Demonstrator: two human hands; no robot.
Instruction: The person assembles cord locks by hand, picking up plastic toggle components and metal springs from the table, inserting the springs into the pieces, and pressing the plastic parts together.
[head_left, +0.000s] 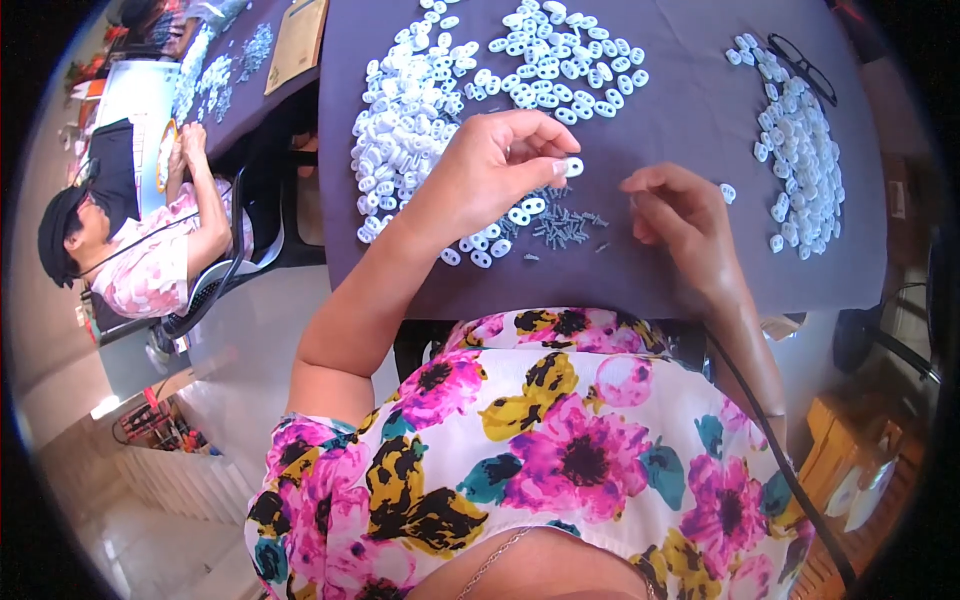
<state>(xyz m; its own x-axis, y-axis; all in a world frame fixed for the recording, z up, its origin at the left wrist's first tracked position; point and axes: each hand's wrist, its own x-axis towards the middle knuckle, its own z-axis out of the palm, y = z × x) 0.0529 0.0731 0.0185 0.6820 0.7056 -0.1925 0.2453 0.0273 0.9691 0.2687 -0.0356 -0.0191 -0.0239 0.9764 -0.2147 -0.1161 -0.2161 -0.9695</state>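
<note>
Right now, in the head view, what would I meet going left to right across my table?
Left white pile, small grey parts, your right hand, lone white piece, right white pile.

No legible text, no readable numbers, seemingly too blurred

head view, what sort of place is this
Probably a small workshop for hand assembly, judging by the white oval parts piled near small grey screw-like pieces on the table, and a co-worker seated at a second table.
</note>
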